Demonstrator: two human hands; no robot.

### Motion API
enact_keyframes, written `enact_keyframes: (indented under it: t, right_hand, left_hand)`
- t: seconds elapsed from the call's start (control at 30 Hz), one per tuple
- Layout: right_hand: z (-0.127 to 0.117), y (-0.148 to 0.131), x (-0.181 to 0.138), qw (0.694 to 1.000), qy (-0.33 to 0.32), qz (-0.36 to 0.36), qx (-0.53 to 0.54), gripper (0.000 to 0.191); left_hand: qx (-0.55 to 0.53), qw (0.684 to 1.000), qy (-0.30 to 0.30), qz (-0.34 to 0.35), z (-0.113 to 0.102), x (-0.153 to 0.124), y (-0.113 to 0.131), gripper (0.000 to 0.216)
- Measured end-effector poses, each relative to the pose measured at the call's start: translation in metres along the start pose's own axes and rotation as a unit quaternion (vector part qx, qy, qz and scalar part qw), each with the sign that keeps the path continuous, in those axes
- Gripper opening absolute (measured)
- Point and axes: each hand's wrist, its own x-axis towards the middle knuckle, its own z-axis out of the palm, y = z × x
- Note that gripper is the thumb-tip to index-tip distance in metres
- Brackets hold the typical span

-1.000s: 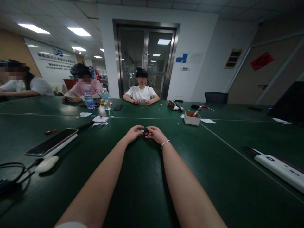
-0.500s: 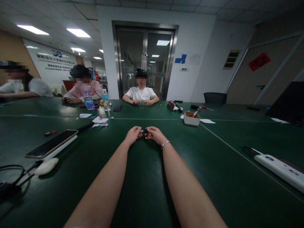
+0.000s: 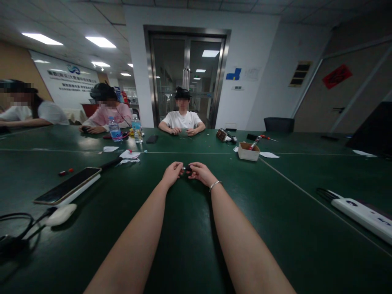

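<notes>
Both arms reach forward over the dark green table [image 3: 190, 228]. Between the fingertips is a small dark piece with a bright metallic end [image 3: 187, 168], too small to name its kind. My left hand [image 3: 172, 174] pinches the metallic end from the left. From the right, my right hand [image 3: 202, 173] grips the dark end with thumb and fingers. A silver bracelet [image 3: 215, 186] circles the right wrist. The curled fingers hide part of the piece.
On the left lie a phone [image 3: 69, 184] on a white object, a pale rounded device [image 3: 61, 215] and black cables. A small box [image 3: 248, 152] stands ahead right. A white power strip [image 3: 364, 214] lies right. Two bottles [image 3: 137, 130] and several seated people are beyond.
The view has shifted very slightly. Both hands keep their pinch on the small piece, with hardly any visible movement.
</notes>
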Motion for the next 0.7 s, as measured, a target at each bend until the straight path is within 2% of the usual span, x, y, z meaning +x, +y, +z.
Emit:
enact_keyframes:
  t: [0.57,0.7]
  right_hand:
    - [0.0001,-0.0013,-0.0009,1.0,0.004,0.01,0.003,0.009]
    - [-0.0011,0.0002,0.001,1.0,0.006,0.008,0.002,0.006]
  left_hand:
    - [0.015,1.0,0.011,0.013,-0.0009,0.003,-0.008,0.032]
    - [0.012,0.999,0.021,0.038,-0.0016,0.0013,-0.005,0.032]
